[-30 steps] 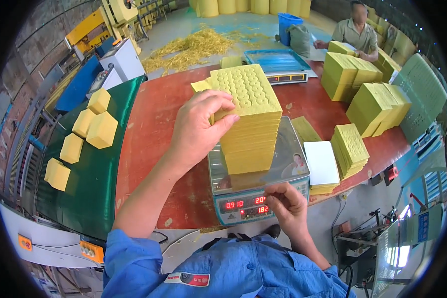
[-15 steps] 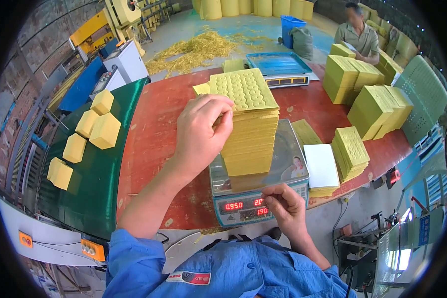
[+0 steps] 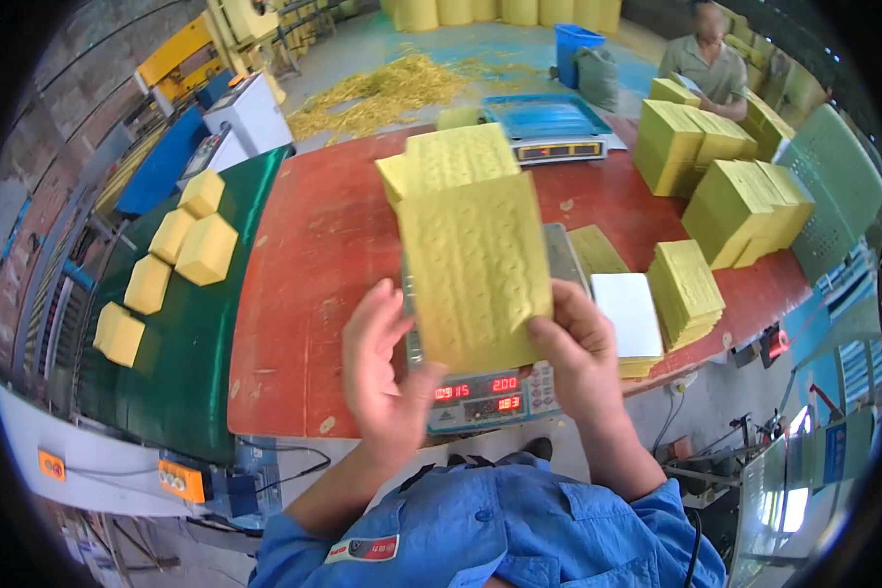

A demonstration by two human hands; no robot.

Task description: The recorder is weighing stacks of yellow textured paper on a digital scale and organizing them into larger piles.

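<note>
A yellow embossed paper sheet (image 3: 475,274), perhaps a thin pile, is held up in front of me. My right hand (image 3: 583,348) pinches its lower right edge, thumb on the near face. Beside the lower left corner is my left hand (image 3: 377,367), its fingers apart; its thumb is close to the corner, and contact is unclear. Behind the held sheet stands a tall stack of yellow embossed paper (image 3: 456,157), its lower part hidden. Under it is the digital scale (image 3: 480,400), with red lit digits on its near side.
To the right are a shorter yellow stack (image 3: 686,294), a white-topped stack (image 3: 625,314) and large stacks (image 3: 745,211). Wrapped yellow blocks (image 3: 206,250) lie on the green conveyor belt (image 3: 181,338). A blue-topped scale (image 3: 549,122) stands at the back; a co-worker (image 3: 706,69) sits far right.
My right hand has risen from the scale's display and now grips the yellow sheet. My left hand has left the stack's top, come lower and opened. The digits on the scale have changed.
</note>
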